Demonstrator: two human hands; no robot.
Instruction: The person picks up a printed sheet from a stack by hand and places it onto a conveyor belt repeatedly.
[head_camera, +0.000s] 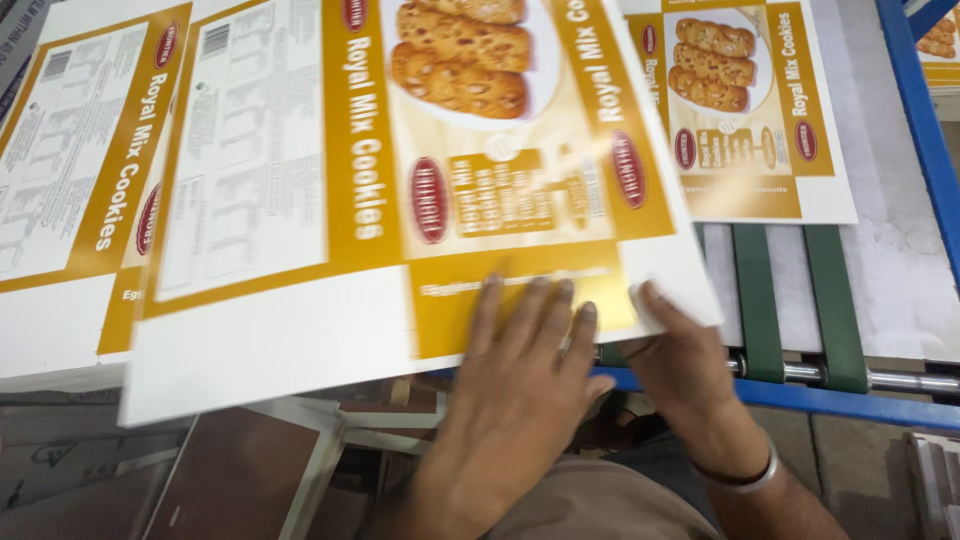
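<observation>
A large printed cardboard sheet, white and gold with a picture of cookies on a plate, lies tilted on top of other sheets. My left hand lies flat on its near edge, fingers spread over the gold panel. My right hand holds the sheet's near right corner, thumb on top and fingers hidden beneath. A metal bangle is on that wrist.
More printed sheets lie at the left and farther along at the upper right. Green belts run over a roller inside a blue frame. Brown and white boards lie below the edge.
</observation>
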